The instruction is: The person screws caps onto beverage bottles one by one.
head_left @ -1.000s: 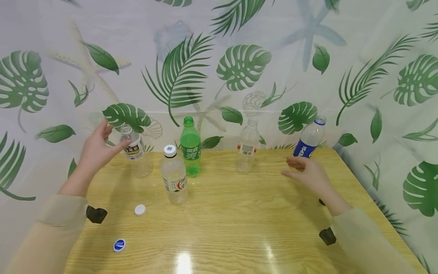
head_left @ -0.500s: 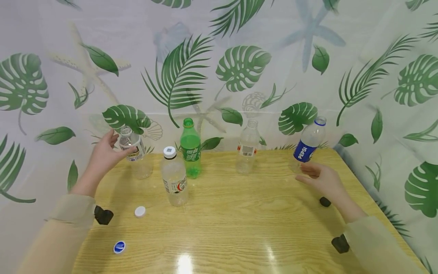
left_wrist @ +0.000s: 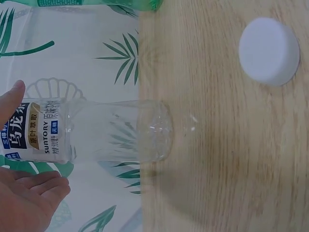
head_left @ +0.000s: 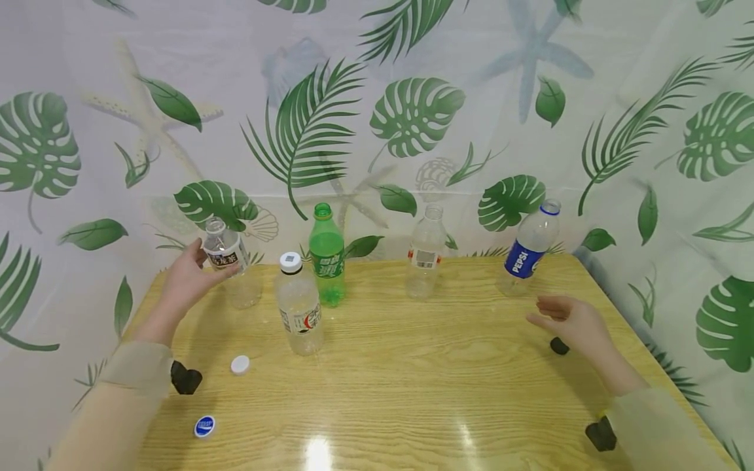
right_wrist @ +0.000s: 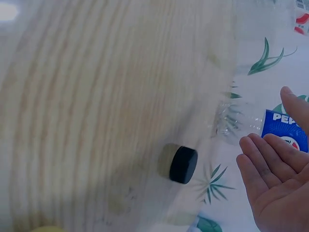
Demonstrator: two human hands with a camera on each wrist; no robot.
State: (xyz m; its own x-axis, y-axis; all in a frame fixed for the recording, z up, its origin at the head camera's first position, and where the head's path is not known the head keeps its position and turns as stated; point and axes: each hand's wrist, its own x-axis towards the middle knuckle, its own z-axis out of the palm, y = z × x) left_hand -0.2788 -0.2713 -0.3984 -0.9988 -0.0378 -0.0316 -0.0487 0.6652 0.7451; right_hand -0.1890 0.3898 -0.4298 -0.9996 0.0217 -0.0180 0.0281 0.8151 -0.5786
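My left hand (head_left: 194, 275) is beside a capless clear bottle with a Suntory label (left_wrist: 38, 130), standing upright at the back left. In the left wrist view its thumb and relaxed fingers lie on either side of the bottle, with a gap visible below it. My right hand (head_left: 574, 320) is held above the table, relaxed and holding nothing, in front of a capless Pepsi bottle (head_left: 524, 258). A black cap (right_wrist: 184, 165) lies on the table near that hand. A white cap (left_wrist: 269, 51) lies in front of the Suntory bottle.
A green bottle (head_left: 328, 261), a white-capped clear bottle (head_left: 299, 307) and a capless clear bottle (head_left: 421, 281) stand between my hands. A blue-and-white cap (head_left: 204, 426) lies front left on the wooden table (head_left: 389, 379). A leaf-patterned cloth (head_left: 365, 163) hangs behind.
My right hand has moved right and toward me, away from the Pepsi bottle. The left hand has shifted slightly down and right beside the Suntory bottle. The bottles stay in place.
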